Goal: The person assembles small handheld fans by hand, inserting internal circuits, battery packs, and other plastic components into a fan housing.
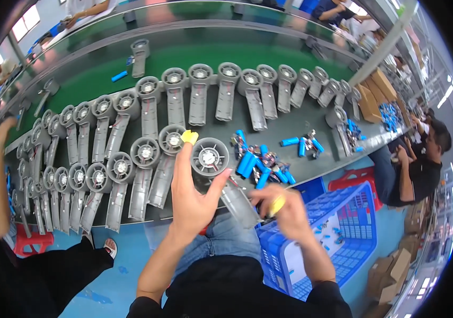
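Observation:
A grey fan housing [209, 157], with a round ringed head and a hollow handle, is held up over the near edge of the table. My left hand [192, 199] grips its head between thumb and fingers; a yellow cover [189, 137] sits on one fingertip. By the lower end of the handle is my right hand [290, 214], smeared by motion, its fingers bent and one wearing a yellow cover. Whether it holds anything I cannot tell. Beyond lies a pile of blue cylindrical batteries [247, 163] with small wired parts attached.
Rows of similar grey fan housings [201, 95] cover the dark table to the left and back. A green conveyor belt [184, 50] runs behind. Below right stands a blue plastic basket [359, 228] with batteries inside. Co-workers sit on both sides, one in a black shirt [422, 169] at right.

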Available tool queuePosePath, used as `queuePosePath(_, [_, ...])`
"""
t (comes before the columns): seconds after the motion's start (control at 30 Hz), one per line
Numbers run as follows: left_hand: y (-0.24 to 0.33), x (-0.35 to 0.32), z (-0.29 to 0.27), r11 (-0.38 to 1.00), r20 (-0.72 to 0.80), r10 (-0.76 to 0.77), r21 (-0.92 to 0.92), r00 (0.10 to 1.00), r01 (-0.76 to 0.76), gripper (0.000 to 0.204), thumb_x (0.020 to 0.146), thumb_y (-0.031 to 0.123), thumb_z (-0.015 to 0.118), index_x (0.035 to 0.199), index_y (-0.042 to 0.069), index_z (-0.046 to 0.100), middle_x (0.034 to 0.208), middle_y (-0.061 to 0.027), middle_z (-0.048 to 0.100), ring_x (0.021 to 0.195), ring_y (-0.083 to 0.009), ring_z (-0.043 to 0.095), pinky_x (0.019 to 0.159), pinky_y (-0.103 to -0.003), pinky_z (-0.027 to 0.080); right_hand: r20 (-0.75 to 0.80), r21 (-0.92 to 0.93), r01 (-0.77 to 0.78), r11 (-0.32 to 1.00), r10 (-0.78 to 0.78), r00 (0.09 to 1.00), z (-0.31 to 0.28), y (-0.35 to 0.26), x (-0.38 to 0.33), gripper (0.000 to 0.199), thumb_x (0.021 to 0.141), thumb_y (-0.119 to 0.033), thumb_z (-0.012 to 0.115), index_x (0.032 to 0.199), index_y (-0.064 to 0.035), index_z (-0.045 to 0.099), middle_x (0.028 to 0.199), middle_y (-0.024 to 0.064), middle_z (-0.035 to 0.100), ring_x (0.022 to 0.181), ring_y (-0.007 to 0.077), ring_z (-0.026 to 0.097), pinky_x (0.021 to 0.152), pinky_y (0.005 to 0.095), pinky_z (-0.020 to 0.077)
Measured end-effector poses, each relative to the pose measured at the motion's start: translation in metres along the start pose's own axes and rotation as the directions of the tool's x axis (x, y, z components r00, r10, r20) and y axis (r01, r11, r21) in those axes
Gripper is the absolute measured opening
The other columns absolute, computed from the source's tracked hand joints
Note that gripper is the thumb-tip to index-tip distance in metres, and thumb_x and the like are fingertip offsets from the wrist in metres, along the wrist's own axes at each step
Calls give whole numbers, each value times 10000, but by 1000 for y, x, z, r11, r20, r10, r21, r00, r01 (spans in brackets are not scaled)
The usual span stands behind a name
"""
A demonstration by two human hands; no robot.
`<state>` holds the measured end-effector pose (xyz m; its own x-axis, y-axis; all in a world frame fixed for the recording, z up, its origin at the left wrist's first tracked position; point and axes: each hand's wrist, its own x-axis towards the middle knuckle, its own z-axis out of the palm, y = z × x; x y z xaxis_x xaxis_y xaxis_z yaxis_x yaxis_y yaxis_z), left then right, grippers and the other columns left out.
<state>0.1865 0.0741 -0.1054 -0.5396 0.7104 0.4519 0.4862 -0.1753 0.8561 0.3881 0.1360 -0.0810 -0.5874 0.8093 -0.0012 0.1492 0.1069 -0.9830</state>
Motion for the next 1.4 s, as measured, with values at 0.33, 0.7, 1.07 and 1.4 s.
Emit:
queuePosePath(0.33, [-27,1,15,999,284,-50,-6,957,54,727,838,163,731,1409,-65,342,1357,-224,502,1231,-296,519,1040,-372,394,-250,-901,-82,425,-355,901,-107,39,41,194,771,-154,700,902,-13,675,849,117,571,812,271,567,724,370,462])
queuePosePath(0.7, [-27,1,12,997,256,-77,2,964,79,721,839,190,737,1405,-52,362,1345,-229,510,1230,-307,523,1037,-376,395,-394,-628,-267,731,-3,919,-151,-24,37,260,970,-216,485,849,-3,571,663,11,500,619,94,488,586,270,405])
queuePosePath(1.07, [-25,1,14,998,242,-55,9,969,55,708,837,179,737,1396,-58,372,1346,-237,503,1231,-310,520,1033,-376,397,-490,-72,-102,992,53,870,-159,-8,56,344,1036,-314,430,920,-23,571,674,-45,425,555,42,354,509,210,294])
queuePosePath(1.4, [5,-13,13,971,21,235,-57,972,-234,311,852,50,674,1138,-59,617,1158,-204,602,1023,-293,609,905,-361,475,-301,421,27,907,112,947,-66,-28,39,412,1047,-387,362,1011,-18,543,699,-32,378,557,56,318,502,208,250])
